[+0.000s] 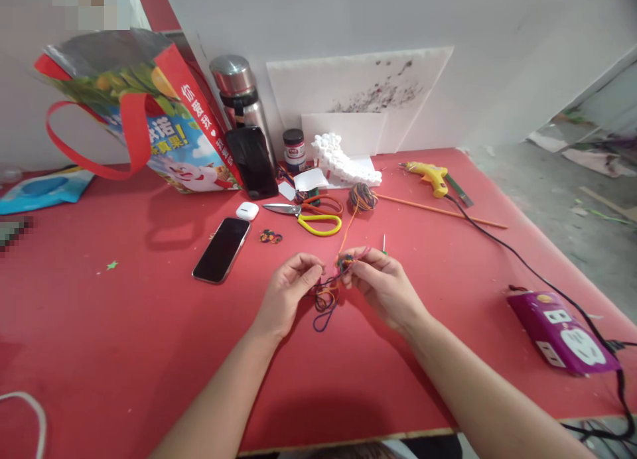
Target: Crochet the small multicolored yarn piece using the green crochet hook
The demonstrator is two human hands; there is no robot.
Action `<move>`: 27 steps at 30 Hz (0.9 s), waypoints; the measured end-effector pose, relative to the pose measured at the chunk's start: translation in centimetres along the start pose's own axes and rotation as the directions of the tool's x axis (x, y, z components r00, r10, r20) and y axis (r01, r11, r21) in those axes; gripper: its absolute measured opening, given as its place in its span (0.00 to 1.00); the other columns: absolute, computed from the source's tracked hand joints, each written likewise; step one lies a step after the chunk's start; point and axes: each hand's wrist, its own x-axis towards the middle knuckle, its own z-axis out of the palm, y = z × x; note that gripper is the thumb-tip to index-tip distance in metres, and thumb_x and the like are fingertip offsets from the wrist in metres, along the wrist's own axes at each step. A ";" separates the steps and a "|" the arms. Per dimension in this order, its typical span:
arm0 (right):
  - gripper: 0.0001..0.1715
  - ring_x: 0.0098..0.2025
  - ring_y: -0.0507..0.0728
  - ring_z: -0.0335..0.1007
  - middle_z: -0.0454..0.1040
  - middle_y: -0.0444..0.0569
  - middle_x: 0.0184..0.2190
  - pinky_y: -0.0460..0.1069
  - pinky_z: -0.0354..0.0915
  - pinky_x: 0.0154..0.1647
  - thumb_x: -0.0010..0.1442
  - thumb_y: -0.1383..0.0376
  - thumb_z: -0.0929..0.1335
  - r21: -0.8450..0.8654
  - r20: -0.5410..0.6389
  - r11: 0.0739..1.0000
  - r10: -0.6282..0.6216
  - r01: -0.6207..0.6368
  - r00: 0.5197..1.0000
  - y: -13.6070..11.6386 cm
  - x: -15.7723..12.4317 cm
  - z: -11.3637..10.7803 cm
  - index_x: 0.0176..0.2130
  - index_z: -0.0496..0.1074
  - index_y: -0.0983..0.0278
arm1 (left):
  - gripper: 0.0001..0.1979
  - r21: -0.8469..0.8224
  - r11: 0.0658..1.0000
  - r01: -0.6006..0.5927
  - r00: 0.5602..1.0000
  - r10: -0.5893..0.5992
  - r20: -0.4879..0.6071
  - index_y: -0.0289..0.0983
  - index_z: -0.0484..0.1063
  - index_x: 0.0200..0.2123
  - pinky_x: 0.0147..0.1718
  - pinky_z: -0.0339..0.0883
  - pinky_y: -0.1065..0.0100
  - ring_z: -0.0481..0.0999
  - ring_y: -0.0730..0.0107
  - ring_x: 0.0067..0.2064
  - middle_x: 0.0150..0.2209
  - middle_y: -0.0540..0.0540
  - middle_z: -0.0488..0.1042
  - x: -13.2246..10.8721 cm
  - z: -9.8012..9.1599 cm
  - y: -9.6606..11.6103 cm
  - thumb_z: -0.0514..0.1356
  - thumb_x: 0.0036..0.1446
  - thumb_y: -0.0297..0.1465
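Near the middle of the red table, my left hand (294, 288) pinches a strand of multicoloured yarn (326, 303), which hangs in loose loops between my hands. In my right hand (381, 283), thumb and fingers close on a small knotted piece of the same yarn (347, 263). A pinkish thin tip pokes out by the right fingers; what it belongs to is unclear. An orange strand runs back to a yarn ball (363, 197). Beyond my left hand lies a small crocheted piece (271, 236). Scissors (311, 215) with orange and yellow handles rest beyond both hands.
Left of my hands are a phone (221, 250), an earbud case (247, 211) and a gift bag (164, 127). A steel flask (239, 87), a leaning black phone (251, 162) and a jar (294, 150) stand behind. Rightward lie a glue gun (430, 176), its cord, and a purple pack (562, 333).
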 end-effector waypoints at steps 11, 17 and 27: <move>0.16 0.30 0.54 0.74 0.79 0.45 0.29 0.51 0.71 0.34 0.52 0.56 0.83 -0.164 -0.006 0.981 -0.104 0.102 0.995 0.5 -0.5 0.3 0.34 0.79 0.60 | 0.31 0.242 0.966 -0.092 0.995 0.097 -0.011 0.40 0.74 0.50 0.39 0.70 0.68 0.79 0.65 0.41 0.41 0.47 0.80 -0.8 1.3 -0.4 0.81 0.45 0.37; 0.06 0.43 0.58 0.77 0.80 0.50 0.39 0.54 0.72 0.43 0.60 0.70 0.75 -0.446 0.067 0.723 -0.560 0.527 0.826 0.3 -0.7 0.0 0.37 0.80 0.57 | 0.19 0.249 0.967 -0.062 0.996 0.043 0.082 0.38 0.76 0.39 0.22 0.58 0.71 0.64 0.75 0.20 0.19 0.53 0.72 -1.2 1.0 0.2 0.70 0.61 0.47; 0.19 0.46 0.59 0.78 0.78 0.51 0.44 0.55 0.75 0.48 0.66 0.77 0.71 -0.596 0.413 0.259 -0.713 0.760 0.567 -0.1 -1.6 -0.3 0.49 0.77 0.55 | 0.19 0.024 1.000 -0.017 0.994 0.014 0.107 0.38 0.83 0.37 0.39 0.72 0.69 0.78 0.70 0.37 0.36 0.47 0.82 -0.7 0.4 -0.4 0.82 0.44 0.39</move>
